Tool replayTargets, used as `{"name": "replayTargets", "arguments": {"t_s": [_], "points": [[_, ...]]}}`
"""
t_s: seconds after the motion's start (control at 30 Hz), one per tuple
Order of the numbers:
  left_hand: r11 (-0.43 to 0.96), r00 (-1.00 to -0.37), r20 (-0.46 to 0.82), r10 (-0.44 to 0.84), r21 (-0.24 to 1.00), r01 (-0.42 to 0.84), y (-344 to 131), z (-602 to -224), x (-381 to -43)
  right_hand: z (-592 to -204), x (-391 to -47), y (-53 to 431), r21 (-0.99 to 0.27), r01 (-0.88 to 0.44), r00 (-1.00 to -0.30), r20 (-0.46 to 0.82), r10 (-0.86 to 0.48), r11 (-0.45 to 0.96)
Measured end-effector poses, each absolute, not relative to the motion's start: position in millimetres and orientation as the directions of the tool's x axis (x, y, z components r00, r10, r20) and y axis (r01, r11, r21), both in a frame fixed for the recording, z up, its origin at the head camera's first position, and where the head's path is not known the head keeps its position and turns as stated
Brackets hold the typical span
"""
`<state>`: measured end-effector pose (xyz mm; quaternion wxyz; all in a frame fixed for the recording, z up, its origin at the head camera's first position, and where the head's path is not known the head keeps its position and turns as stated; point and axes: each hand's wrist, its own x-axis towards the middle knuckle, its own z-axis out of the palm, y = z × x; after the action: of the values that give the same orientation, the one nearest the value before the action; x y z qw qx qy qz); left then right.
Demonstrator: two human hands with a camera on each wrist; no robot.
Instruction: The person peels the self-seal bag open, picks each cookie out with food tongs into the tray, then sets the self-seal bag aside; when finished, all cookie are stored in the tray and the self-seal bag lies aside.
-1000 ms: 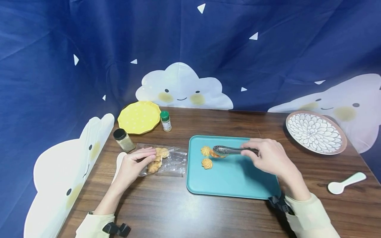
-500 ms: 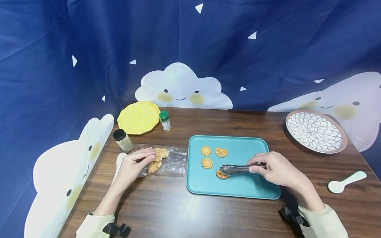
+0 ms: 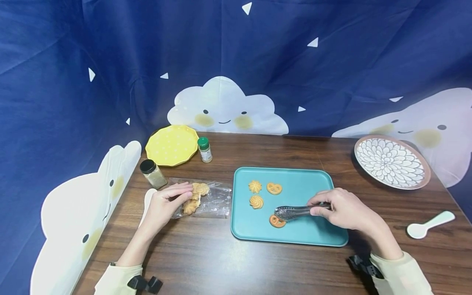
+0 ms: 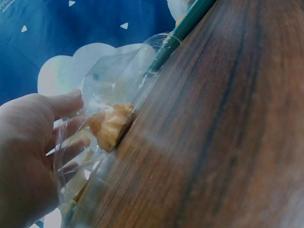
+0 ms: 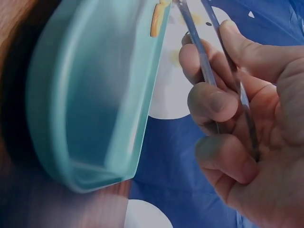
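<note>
My right hand point(image 3: 341, 209) grips metal tongs point(image 3: 293, 212), whose tips stand at a brown pretzel point(image 3: 277, 221) near the front of a teal tray point(image 3: 306, 231). Whether the tips still pinch it is unclear. A lighter pretzel point(image 3: 274, 188) and two piped cookies, one star-shaped point(image 3: 255, 186) and one swirled point(image 3: 256, 201), lie on the tray's left half. In the right wrist view, fingers and thumb close round the tongs' arms. Left of the tray, my left hand point(image 3: 164, 205) holds the edge of a clear plastic bag point(image 4: 111, 71) with cookies point(image 4: 111, 126) inside.
At the back left stand a yellow plate point(image 3: 172, 145), a green-capped shaker point(image 3: 205, 150) and a black-lidded jar point(image 3: 153, 174). A white spoon point(image 3: 146, 203) lies partly behind my left hand. On the right are a flower-patterned plate point(image 3: 391, 162) and another spoon point(image 3: 429, 225).
My right hand has brought the tongs and brown pretzel from the tray's back row toward its front. The pretzel has since shifted slightly right. My left hand stays on the bag.
</note>
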<state>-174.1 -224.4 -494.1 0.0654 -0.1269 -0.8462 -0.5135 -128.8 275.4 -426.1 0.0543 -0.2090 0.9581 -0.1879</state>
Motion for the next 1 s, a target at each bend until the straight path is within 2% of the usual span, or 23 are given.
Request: {"name": "replayTargets", "arguments": {"t_s": [0.23, 0.63, 0.87, 1.0], "points": [[0.460, -0.965, 0.228, 0.130, 0.848, 0.262, -221.9, -486.9, -169.5, -423.9, -128.2, 273.2, -0.381, -0.387, -0.899, -0.044, -0.435, 0.839], [0.421, -0.960, 0.234, 0.157, 0.863, 0.279, -229.3, -498.7, -174.5, -411.8, -124.1, 269.9, -0.350, -0.375, -0.907, -0.054, -0.418, 0.859], [0.422, -0.959, 0.235, 0.158, 0.862, 0.281, -228.2, -497.6, -176.0, -406.8, -124.8, 259.6, -0.288, -0.397, -0.917, 0.105, -0.384, 0.871], [0.421, -0.959, 0.237, 0.157, 0.862, 0.282, -228.4, -497.2, -176.4, -407.7, -132.2, 233.8, -0.247, -0.478, -0.877, 0.193, -0.441, 0.843]]}}
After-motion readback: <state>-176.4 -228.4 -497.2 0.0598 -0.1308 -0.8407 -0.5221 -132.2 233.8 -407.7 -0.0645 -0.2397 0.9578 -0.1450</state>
